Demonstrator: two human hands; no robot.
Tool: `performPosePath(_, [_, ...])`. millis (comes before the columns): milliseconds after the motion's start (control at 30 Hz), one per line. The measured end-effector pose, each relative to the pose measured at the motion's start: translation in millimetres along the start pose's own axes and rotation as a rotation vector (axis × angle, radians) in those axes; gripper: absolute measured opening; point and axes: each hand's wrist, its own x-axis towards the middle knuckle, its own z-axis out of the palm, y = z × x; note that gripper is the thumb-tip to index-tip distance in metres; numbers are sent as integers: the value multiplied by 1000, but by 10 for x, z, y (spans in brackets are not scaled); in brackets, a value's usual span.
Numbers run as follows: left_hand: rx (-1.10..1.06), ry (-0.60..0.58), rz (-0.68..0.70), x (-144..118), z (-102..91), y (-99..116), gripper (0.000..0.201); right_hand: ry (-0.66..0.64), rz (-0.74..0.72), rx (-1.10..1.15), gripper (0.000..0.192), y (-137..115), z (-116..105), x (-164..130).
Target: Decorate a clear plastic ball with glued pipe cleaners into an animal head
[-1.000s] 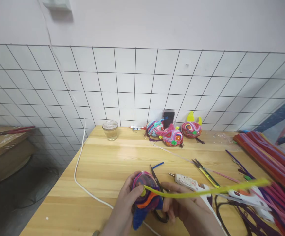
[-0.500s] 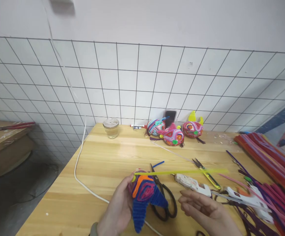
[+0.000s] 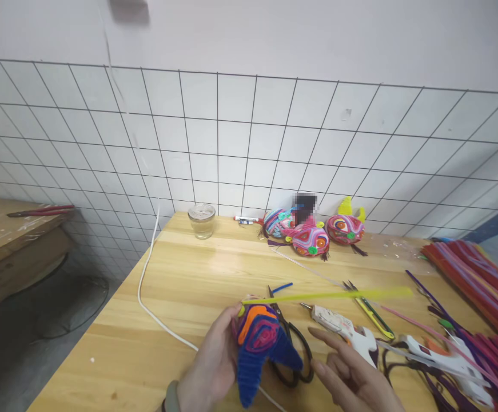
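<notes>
My left hand [image 3: 216, 355] is closed around a colourful yarn-wrapped fish [image 3: 261, 335] with a dark blue forked tail pointing towards me. From the top of the fish a long yellow pipe cleaner [image 3: 317, 297] stretches out to the right. My right hand [image 3: 351, 372] hovers to the right of the fish, open, its index finger extended and nothing visible in its grasp. Black-handled scissors [image 3: 306, 349] lie on the table between the hands, partly hidden by the fish. Just beyond my right hand rests a white glue gun [image 3: 334, 320].
Several finished yarn fish [image 3: 311, 239] sit by the tiled wall, near a glass [image 3: 202, 220] and a marker [image 3: 247, 220]. Yellow-handled snips [image 3: 375, 317], a second glue gun [image 3: 450, 357] and bundled pipe cleaners [image 3: 480, 280] occupy the right. A white cord [image 3: 146, 306] crosses the left side.
The view has shifted, so the scene sits slightly farther right. My right hand has spread its fingers, the index now pointing out. The left hand still holds the fish.
</notes>
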Motion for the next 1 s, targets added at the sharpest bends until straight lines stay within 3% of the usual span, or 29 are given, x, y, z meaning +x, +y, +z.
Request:
performPosePath(133, [34,-63,7,-39,-4,-42,22,-66,-147,-5,44,-273,65,76])
performPosePath(233, [124,-72,24,-67,-8,-76,21,-9,-86,83,28,-493,127,124])
performPosePath(333, [161,-84,27,-65,-16,-112,20,-181,-123,108,25,-589,166,198])
performPosePath(433, [150,-82,8,-35,-42,-145,21,-248,-135,80,28,-588,184,266])
performPosePath(600, [136,-93,-26,8,-96,-166,25,-191,-60,35,32,-561,210,314])
performPosePath(833, [137,-74,-32,-14,-83,-138,22,-196,-26,211,29,-576,236,305])
performPosePath(933, [121,-45,-42,-18,-66,-103,22,-133,29,242,33,-528,155,256])
performPosePath(1000, [97,-34,-38,-11,-59,-58,25,-185,28,130,35,-405,2,236])
